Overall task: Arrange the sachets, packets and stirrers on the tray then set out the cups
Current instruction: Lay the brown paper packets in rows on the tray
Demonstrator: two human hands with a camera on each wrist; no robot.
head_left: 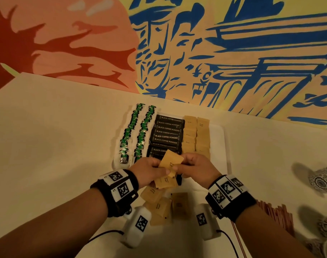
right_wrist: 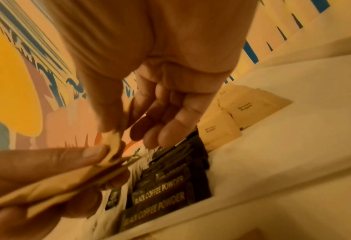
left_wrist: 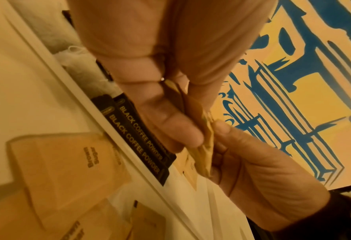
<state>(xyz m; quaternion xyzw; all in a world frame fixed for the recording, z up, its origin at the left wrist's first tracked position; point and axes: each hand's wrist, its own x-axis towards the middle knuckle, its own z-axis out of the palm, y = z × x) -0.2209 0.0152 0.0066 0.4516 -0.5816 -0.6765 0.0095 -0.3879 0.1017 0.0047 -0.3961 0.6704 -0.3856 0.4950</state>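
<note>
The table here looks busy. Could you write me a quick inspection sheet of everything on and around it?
Surface: white table.
Job's things: white tray holds tea bags, black coffee sachets, brown sugar packets; more loose sugar packets lie before it; stirrers and patterned cups at right.
Clutter: nothing seen.
Hands: left hand and right hand together pinch held sugar packets.
Cables: black wrist-camera leads.
Surroundings: painted mural wall.

White table [head_left: 65,138] bearing tray [head_left: 221,144], loose sugar sachets [head_left: 179,202], stirrers [head_left: 274,214], cups [head_left: 321,180].
</note>
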